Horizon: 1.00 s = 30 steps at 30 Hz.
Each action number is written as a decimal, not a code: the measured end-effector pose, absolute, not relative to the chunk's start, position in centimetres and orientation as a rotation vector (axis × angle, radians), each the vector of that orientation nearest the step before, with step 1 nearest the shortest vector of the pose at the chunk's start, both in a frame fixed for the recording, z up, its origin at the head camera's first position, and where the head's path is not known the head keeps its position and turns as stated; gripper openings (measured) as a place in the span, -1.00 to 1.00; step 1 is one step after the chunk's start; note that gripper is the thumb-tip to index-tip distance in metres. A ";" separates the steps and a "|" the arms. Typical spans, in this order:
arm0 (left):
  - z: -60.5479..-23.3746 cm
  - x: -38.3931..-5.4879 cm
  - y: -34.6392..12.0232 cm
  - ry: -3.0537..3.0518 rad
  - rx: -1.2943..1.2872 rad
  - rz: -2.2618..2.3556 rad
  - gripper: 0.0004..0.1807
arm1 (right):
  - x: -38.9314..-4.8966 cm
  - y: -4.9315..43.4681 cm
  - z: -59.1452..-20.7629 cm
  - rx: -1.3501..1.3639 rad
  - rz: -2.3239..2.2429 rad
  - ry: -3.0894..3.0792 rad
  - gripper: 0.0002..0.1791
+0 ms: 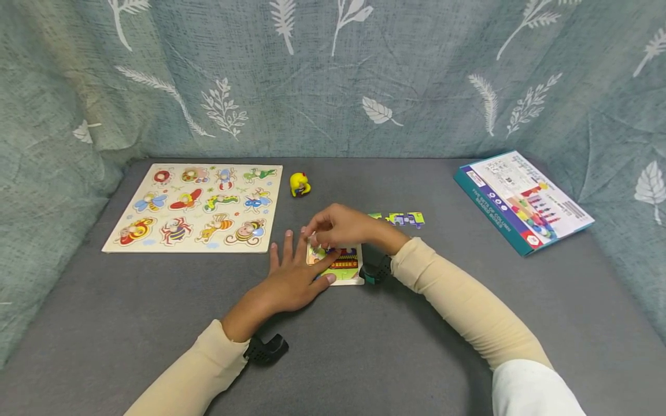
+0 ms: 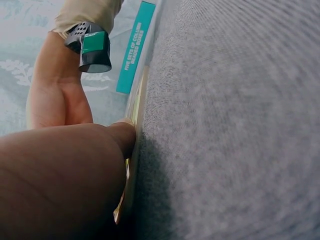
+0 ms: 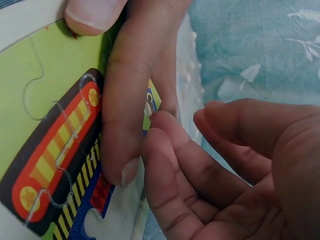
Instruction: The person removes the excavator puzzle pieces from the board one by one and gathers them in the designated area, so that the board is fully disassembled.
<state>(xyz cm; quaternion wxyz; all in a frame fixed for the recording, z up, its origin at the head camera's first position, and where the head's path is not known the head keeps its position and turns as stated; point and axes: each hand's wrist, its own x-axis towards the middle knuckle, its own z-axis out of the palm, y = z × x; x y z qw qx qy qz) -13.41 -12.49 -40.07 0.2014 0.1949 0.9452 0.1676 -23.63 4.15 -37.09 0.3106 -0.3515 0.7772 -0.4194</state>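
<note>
A small jigsaw puzzle (image 1: pixel 347 275) in a pale tray shows a red, yellow and black track on green, with bare tray in one part. My left hand (image 1: pixel 291 283) lies over its left side, fingers spread, index finger and thumb resting on the picture. Above the tray's far left corner is my right hand (image 1: pixel 340 225), its fingers bent. In the right wrist view, its fingertips (image 3: pixel 162 145) are right at a small yellow and blue puzzle piece (image 3: pixel 151 102), partly hidden behind the left fingers. The right thumb stands apart from those fingertips.
Loose puzzle pieces (image 1: pixel 406 219) lie beyond the right wrist. A wooden insect board (image 1: pixel 192 225) is at the back left, with a small yellow toy (image 1: pixel 299 184) beside it. A teal-edged box (image 1: pixel 525 202) lies at the back right, before a leaf-patterned curtain (image 1: pixel 333 86).
</note>
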 end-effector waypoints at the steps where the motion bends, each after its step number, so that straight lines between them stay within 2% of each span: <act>1: -40.1 -13.4 -12.5 2.640 0.544 0.468 -0.41 | -23.6 4.1 -37.1 -0.932 -1.104 2.044 -0.73; 30: -40.2 -13.5 -12.6 2.646 0.554 0.461 -0.42 | -23.7 3.4 -37.5 -0.984 -0.957 2.067 -0.81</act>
